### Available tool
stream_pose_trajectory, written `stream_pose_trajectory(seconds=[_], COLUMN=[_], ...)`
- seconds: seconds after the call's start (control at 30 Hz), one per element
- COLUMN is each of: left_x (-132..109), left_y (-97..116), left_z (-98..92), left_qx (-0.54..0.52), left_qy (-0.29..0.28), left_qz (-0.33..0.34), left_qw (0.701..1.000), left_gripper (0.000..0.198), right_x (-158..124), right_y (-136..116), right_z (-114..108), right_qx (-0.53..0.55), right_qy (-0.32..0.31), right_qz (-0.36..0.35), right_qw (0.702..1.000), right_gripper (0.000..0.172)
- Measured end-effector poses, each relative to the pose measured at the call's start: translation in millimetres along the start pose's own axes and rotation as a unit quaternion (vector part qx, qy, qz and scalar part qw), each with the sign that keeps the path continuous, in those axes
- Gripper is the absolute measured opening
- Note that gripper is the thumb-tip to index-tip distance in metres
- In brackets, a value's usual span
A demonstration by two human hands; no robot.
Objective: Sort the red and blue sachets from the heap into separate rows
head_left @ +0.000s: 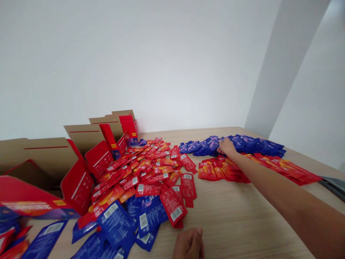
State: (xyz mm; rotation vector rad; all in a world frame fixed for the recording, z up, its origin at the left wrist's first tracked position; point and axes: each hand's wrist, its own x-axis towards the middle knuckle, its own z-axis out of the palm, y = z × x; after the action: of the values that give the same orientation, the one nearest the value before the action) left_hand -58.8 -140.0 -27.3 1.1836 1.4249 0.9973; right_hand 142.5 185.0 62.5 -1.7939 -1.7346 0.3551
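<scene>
My right hand (226, 146) reaches far across the table, its fingers drawn together and pointing down. It is at the seam between a row of blue sachets (207, 144) and a row of red-orange sachets (208, 169). Whether a sachet is between the fingertips is too small to tell. My left hand (188, 244) is curled into a fist at the bottom edge, with nothing visible in it. Just beyond it lies a red sachet (172, 205) with its barcode side up, at the edge of a loose heap of red sachets (151, 167). Several blue sachets (117, 223) lie in front of the heap.
Open cardboard boxes (45, 149), red and blue outside, stand in a line along the left. Another overlapping row of red sachets (285, 167) runs to the right, near a dark flat object (334, 185) at the edge. A white wall (172, 64) rises behind the wooden table (237, 216).
</scene>
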Motion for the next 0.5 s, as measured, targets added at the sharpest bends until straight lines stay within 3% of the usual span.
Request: stream_pose_trajectory(seconds=[0.13,0.27,0.33,0.4,0.43,0.5], left_x=[-4.3,-7.4,-7.5,-7.0,-6.8,-7.4], left_y=[4.3,14.5,21.3,26.0,26.8,25.0], left_z=[2.4,-10.1,-28.7,-54.1,-67.7,-92.2], left_qx=[-0.046,0.029,0.117,0.220,0.280,0.404], left_qy=[-0.024,0.050,0.107,0.160,0.175,0.167], left_qz=[-0.026,0.074,0.139,0.187,0.199,0.178], left_qw=[0.998,0.996,0.978,0.944,0.923,0.882], left_gripper=[0.062,0.046,0.032,0.014,0.014,0.037], right_x=[-46.7,-132.1,-185.7,-236.4,-257.6,-287.0], right_y=[-12.6,-37.8,-48.4,-55.1,-57.0,-58.6], right_z=[-1.8,22.0,35.9,48.4,54.4,66.9], right_qx=[0.014,0.049,0.047,0.036,0.029,-0.005], right_qy=[-0.054,-0.163,-0.226,-0.217,-0.204,-0.175], right_qz=[0.003,-0.096,-0.230,-0.348,-0.384,-0.410], right_qw=[0.998,0.981,0.945,0.911,0.900,0.895], right_gripper=[0.031,0.024,0.025,0.025,0.031,0.046])
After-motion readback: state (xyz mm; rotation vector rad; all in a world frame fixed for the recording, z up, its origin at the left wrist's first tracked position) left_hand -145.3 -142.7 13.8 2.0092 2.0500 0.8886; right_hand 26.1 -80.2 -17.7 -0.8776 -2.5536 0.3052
